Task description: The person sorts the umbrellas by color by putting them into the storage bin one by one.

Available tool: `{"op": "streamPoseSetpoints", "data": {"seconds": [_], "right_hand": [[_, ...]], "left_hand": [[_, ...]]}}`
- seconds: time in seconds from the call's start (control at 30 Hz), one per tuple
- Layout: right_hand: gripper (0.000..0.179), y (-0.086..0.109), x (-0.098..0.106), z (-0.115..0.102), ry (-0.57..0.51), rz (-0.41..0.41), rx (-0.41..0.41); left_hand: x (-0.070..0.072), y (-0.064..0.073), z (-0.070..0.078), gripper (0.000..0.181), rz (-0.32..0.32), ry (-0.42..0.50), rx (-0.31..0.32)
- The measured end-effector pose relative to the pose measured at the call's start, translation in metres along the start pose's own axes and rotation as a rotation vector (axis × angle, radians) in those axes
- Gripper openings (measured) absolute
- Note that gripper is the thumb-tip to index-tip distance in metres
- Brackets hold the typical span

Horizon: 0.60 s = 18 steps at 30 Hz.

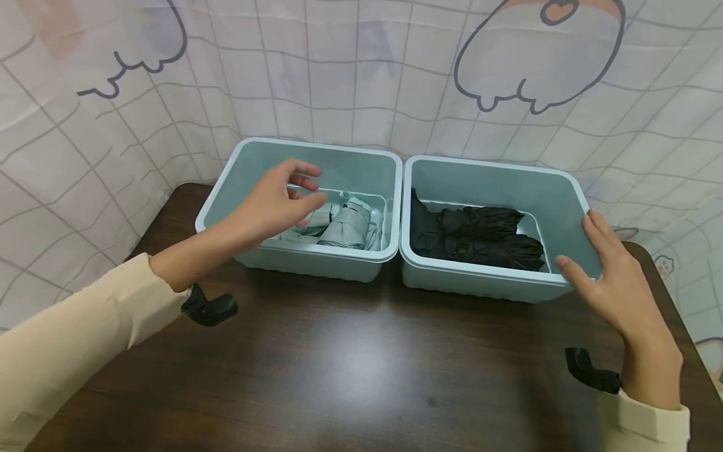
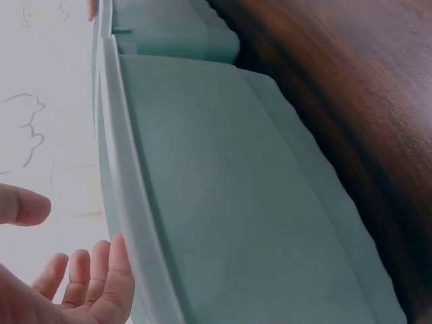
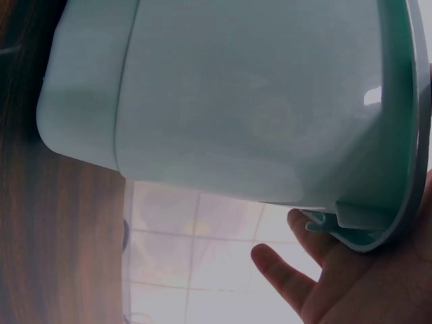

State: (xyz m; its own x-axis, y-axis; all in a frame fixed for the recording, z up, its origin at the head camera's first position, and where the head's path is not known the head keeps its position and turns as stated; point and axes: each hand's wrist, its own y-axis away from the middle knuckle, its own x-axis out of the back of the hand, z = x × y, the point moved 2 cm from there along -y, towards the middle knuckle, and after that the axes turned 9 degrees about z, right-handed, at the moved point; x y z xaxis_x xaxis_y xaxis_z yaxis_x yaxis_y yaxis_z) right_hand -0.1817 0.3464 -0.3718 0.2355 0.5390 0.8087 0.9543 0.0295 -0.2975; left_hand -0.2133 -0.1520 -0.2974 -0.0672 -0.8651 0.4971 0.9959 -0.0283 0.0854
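My left hand (image 1: 282,194) hovers over the left bin (image 1: 305,258), a pale blue-green plastic tub, with its fingers loosely bent and nothing between them. In the left wrist view its fingers are right beside the bin's rim (image 2: 131,175). Inside lie folded pale green umbrellas (image 1: 347,223), partly hidden by the hand. My right hand (image 1: 618,282) rests at the near right corner of the matching right bin (image 1: 480,279), its thumb over the front rim. The right wrist view shows straight fingers (image 3: 280,273) beside the bin's outer end. Black folded umbrellas (image 1: 480,235) lie in this bin.
Both bins stand side by side at the back of a dark brown wooden table (image 1: 361,358). Behind them hangs a white curtain (image 1: 361,81) with a grid and cartoon drawings. Black bands with a curved arm (image 1: 211,309) sit at both wrists.
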Motion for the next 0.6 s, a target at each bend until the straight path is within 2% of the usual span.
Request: {"op": "streamPoseSetpoints", "data": {"seconds": [0.33, 0.43, 0.6], "right_hand": [[0.082, 0.0, -0.001, 0.001, -0.01, -0.009, -0.008], [0.082, 0.0, 0.0, 0.002, -0.015, -0.009, -0.008], [0.082, 0.0, 0.002, 0.002, -0.031, -0.013, -0.012]], "left_hand": [[0.012, 0.018, -0.009, 0.047, -0.013, -0.071, -0.039], [0.015, 0.021, -0.012, 0.045, -0.015, -0.1, -0.101], [0.02, 0.025, -0.016, 0.037, -0.009, -0.157, -0.255]]}}
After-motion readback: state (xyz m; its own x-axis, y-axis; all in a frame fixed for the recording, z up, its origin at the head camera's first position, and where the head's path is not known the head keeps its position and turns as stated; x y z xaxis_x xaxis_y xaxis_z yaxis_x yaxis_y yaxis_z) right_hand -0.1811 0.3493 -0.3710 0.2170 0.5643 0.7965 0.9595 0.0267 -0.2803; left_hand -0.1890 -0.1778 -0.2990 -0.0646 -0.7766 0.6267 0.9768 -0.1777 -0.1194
